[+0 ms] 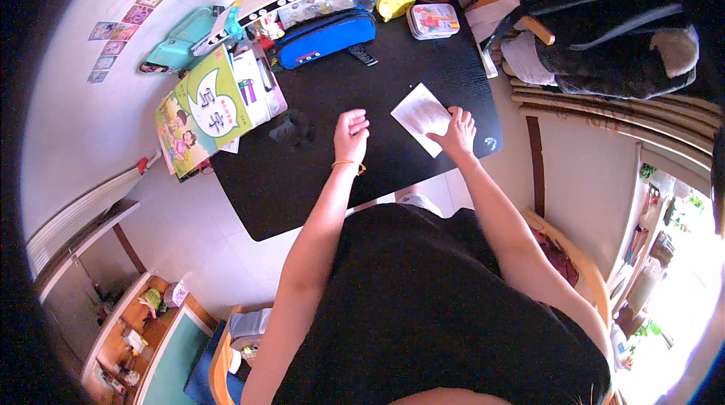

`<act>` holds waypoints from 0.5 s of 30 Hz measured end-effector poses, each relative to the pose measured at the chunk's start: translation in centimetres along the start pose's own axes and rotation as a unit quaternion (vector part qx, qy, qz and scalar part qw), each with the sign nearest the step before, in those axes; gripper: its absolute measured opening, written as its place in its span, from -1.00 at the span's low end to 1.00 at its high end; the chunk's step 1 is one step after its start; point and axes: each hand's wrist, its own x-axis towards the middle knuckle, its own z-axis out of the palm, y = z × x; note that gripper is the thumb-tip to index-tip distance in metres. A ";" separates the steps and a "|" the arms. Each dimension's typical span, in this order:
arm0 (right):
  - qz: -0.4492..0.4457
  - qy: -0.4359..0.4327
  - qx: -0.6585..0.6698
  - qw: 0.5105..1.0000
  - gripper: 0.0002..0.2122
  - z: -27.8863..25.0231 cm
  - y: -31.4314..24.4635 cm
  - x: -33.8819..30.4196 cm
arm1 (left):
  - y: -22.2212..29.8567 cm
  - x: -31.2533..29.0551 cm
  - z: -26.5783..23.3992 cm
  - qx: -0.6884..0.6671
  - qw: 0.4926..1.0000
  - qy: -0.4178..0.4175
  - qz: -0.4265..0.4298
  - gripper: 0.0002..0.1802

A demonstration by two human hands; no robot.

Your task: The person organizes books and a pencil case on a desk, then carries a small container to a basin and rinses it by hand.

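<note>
Workbook (202,116), left of the blue pencil case (326,38): glossy green-and-white cover, flat, bendable, leaning with other papers

Desk (260,193), beneath the pencil case: black top, fine grain, faint sheen, rounded corners

Pencil case: oblong, soft-looking fabric, dark strap at its right end

Left hand (350,134), nearer the person than the pencil case: fingers loosely bent inward, nothing visible in them; contact with the desk cannot be told

Yellow case (396,2), right of the pencil case: smooth, curved, plastic-looking

Paper (419,115), nearer the person and to the right of the pencil case: one pale sheet or small stack, rectangular, slantwise; presumably light, limp, easily creased, apt to slide; best pinched at the right edge or lifted by a corner

Box (433,21), right of the pencil case: rounded corners, picture lid, rigid-looking

Right hand (459,137), well right of the pencil case, nearer the person: fingers spread, thumb laid on the paper, not clenched; any fingertip tucked underneath cannot be told
</note>
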 end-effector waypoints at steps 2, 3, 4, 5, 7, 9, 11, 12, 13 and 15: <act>0.005 0.002 -0.022 1.000 -0.28 0.4 0.0 0.1 | -1.0 -1.5 1.2 -0.009 0.999 -0.008 -0.036 -0.59; 0.006 0.007 -0.031 0.999 -0.28 0.6 0.0 0.2 | -1.5 -2.1 1.6 0.000 0.999 -0.015 -0.050 -0.58; 0.008 0.007 -0.030 0.999 -0.28 0.7 0.1 0.4 | -2.0 -2.6 2.0 0.010 0.998 -0.023 -0.063 -0.58; 0.019 -0.003 -0.027 0.999 -0.28 0.8 0.3 0.5 | -2.1 -2.9 2.4 0.013 0.997 -0.033 -0.076 -0.58; 0.040 -0.021 -0.025 0.999 -0.27 1.1 0.9 0.9 | -2.3 -3.4 3.1 0.003 0.994 -0.041 -0.104 -0.58; 0.044 -0.033 -0.032 0.998 -0.29 1.3 1.1 1.0 | -2.9 -3.6 3.5 -0.004 0.992 -0.045 -0.120 -0.57; 0.042 -0.043 -0.044 0.997 -0.34 1.2 1.2 0.8 | -3.4 -3.7 3.9 -0.026 0.988 -0.047 -0.143 -0.65; 0.042 -0.043 -0.044 0.997 -0.34 1.3 1.3 0.7 | -3.6 -3.7 4.0 -0.026 0.988 -0.047 -0.143 -0.65; 0.040 -0.045 -0.024 0.998 -0.36 1.4 1.4 0.7 | -3.8 -3.6 4.1 -0.026 0.987 -0.052 -0.153 -0.63; 0.007 0.011 0.026 1.000 -0.50 1.4 1.3 0.2 | -3.9 -3.6 4.2 -0.025 0.985 -0.053 -0.162 -0.61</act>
